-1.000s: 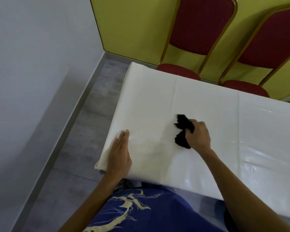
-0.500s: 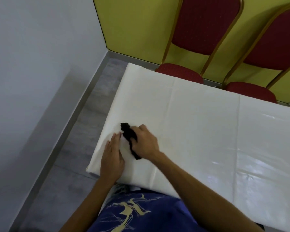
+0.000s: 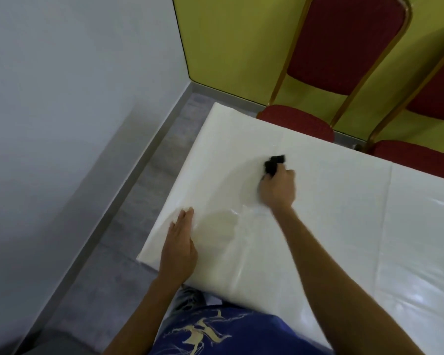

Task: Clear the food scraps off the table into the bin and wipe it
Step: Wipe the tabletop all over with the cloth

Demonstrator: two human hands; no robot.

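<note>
A white glossy tablecloth covers the table (image 3: 344,226). My right hand (image 3: 277,188) grips a bunched black cloth (image 3: 274,163) and holds it down on the table's far left part. My left hand (image 3: 181,245) lies flat, fingers straight, on the near left corner of the table. A faint wet smear (image 3: 221,222) shines on the tablecloth between my two hands. No food scraps and no bin are in view.
Two red padded chairs with gold frames, the first chair (image 3: 318,73) and the second chair (image 3: 426,139), stand at the table's far side against a yellow wall. A grey wall and a strip of grey floor (image 3: 128,201) run along the table's left end.
My right hand has swept the black cloth from beside my left hand, away and to the right across the table. My left hand stays flat at the near left corner.
</note>
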